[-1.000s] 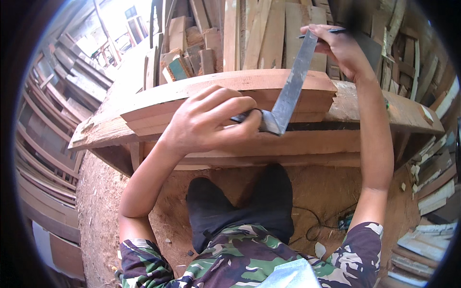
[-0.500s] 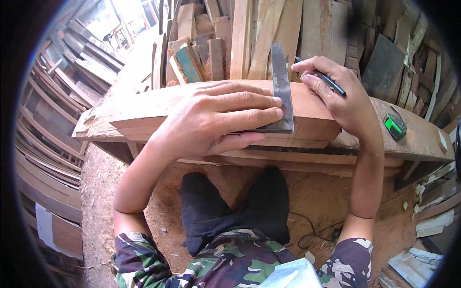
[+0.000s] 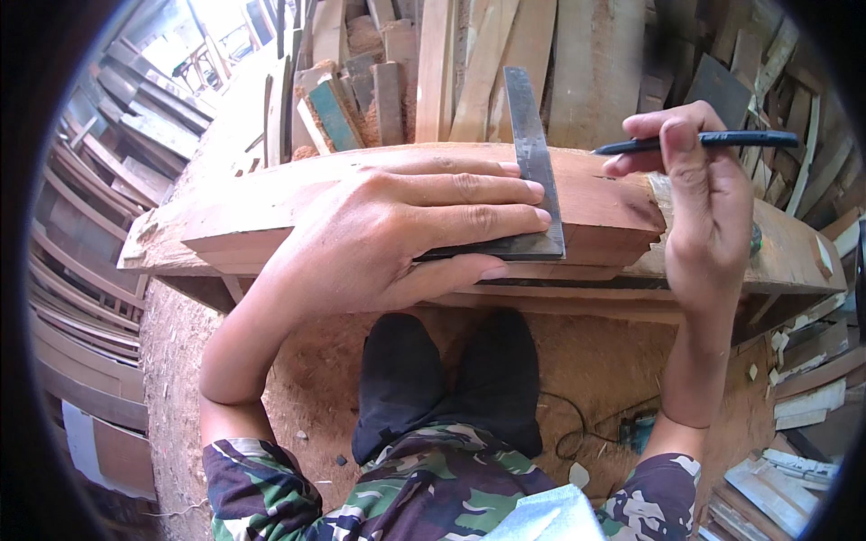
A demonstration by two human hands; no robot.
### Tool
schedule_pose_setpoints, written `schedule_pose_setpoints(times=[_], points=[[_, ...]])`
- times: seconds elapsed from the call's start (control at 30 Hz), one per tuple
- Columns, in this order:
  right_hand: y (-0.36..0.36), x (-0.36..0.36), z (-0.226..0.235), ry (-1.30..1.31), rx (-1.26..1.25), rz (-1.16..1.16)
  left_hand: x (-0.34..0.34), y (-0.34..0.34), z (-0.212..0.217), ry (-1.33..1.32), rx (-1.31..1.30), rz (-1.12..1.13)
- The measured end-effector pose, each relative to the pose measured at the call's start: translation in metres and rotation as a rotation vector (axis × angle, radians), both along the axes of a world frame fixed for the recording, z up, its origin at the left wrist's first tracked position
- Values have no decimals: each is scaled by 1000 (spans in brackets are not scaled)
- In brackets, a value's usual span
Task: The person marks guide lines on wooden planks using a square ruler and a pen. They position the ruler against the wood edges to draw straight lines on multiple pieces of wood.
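Note:
A reddish wooden beam (image 3: 600, 203) lies lengthwise on the narrow bench. Across its right part rests a metal try square (image 3: 532, 126), its blade pointing away from me and its stock along the near edge. My left hand (image 3: 388, 221) holds the square down, fingers stretched over it and thumb below the near edge. At the right, my right hand (image 3: 708, 212) is raised above the beam's end, closed round a dark pen (image 3: 753, 139). The pen's tip points left, apart from the square's blade.
The wooden bench (image 3: 798, 257) extends past the beam on both sides. A green tape measure (image 3: 756, 239) is mostly hidden behind my right wrist. Boards (image 3: 595, 72) lean behind the bench, with more timber stacked left and right. A cable (image 3: 573, 433) and teal power tool (image 3: 639, 431) lie on the floor.
My right hand has moved right and lifted, turning the pen so that it lies nearly level. The left hand stays on the square. The tape measure has become mostly covered.

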State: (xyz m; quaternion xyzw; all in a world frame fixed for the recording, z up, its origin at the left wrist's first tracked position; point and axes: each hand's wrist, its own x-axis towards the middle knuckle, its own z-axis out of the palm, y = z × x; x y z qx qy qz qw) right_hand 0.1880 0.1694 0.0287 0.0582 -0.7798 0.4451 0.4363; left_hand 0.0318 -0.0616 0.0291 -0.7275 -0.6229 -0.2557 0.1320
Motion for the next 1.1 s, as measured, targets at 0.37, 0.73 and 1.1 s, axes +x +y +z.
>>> schedule_pose_setpoints(times=[0.37, 0.73, 1.1], points=[[-19, 13, -1, -149, -24, 41, 0, 3, 0, -18, 4, -16], [-27, 7, 6, -279, -8, -68, 0, 3, -2, -53, -4, -15], [-38, 31, 10, -197, 145, -16, -3, 4, -2, 18, 36, -16]])
